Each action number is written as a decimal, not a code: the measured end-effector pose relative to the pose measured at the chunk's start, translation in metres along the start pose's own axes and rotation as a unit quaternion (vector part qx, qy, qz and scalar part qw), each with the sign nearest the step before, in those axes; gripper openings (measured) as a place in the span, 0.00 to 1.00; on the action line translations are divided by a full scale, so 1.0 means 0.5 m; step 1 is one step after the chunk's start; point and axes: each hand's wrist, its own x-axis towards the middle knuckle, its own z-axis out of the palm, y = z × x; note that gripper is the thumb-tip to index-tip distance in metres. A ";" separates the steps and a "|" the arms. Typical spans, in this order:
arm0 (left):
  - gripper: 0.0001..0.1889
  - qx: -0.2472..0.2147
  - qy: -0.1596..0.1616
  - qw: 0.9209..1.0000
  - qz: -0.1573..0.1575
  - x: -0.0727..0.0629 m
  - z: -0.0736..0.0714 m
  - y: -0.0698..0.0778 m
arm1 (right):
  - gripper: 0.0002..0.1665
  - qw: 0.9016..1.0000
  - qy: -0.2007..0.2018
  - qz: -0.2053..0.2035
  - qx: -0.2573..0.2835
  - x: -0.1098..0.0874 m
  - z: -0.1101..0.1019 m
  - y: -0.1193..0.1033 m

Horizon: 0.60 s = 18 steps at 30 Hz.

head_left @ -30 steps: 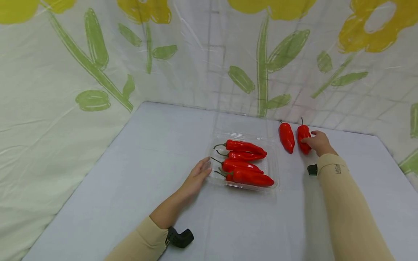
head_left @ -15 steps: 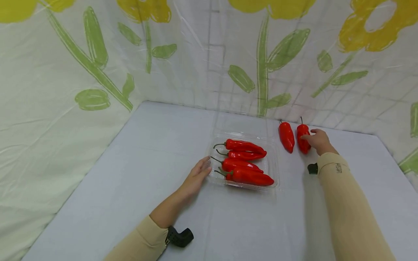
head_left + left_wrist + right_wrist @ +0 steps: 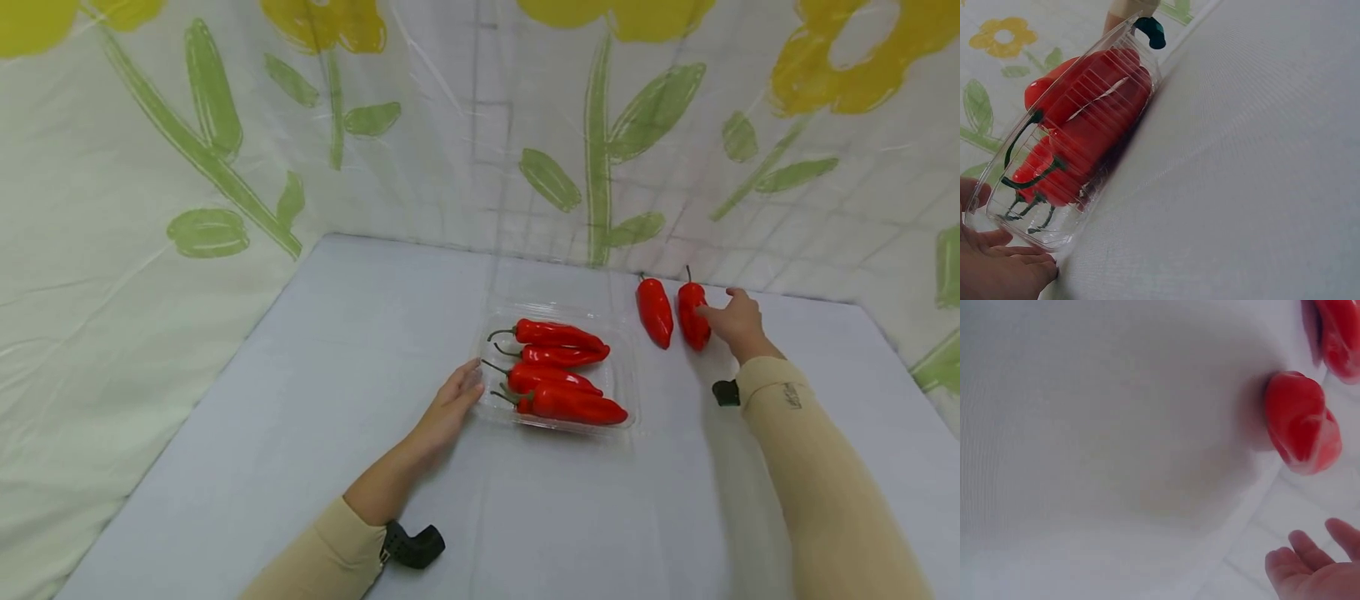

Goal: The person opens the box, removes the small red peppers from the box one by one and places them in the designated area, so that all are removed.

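Observation:
A clear plastic clamshell container (image 3: 622, 367) holds several red peppers (image 3: 558, 379) with green stems. At its left edge my left hand (image 3: 442, 412) grips the rim; in the left wrist view the fingers (image 3: 1007, 265) lie about one corner of the clear wall. Two more red peppers lie side by side on the table right of the container. Beside the rightmost pepper (image 3: 693, 317) is my right hand (image 3: 738, 323), fingers spread and holding nothing. The right wrist view shows a gap between these fingers (image 3: 1304, 550) and the pepper (image 3: 1302, 425).
The other loose pepper (image 3: 655, 312) lies just left of the rightmost one. The container's clear lid (image 3: 555, 283) is folded back toward the rear table edge. A flower-printed curtain (image 3: 427, 183) hangs behind the white table (image 3: 300, 400).
My right hand has shifted slightly right, away from the rightmost pepper, and its fingers have spread. The left hand and container stay in place. The head view has tilted a little.

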 end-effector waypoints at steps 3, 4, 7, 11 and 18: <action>0.26 0.002 0.002 1.000 -0.004 -0.003 0.000 -0.001 | 0.46 1.000 0.008 -0.010 -0.004 -0.006 -0.004 -0.001; 0.26 0.004 0.002 1.000 -0.004 -0.003 0.000 -0.002 | 0.46 1.000 0.011 -0.014 -0.005 -0.008 -0.005 -0.003; 0.26 0.007 0.003 1.000 -0.008 -0.005 -0.001 -0.003 | 0.46 0.999 0.021 -0.033 -0.005 -0.016 -0.006 -0.008; 0.26 0.008 0.007 1.000 -0.010 -0.004 -0.002 -0.003 | 0.46 0.998 0.018 -0.058 -0.003 -0.027 0.000 -0.013; 0.27 0.006 0.000 1.000 -0.006 0.001 -0.001 -0.002 | 0.47 0.997 0.010 -0.080 -0.005 -0.051 0.007 -0.013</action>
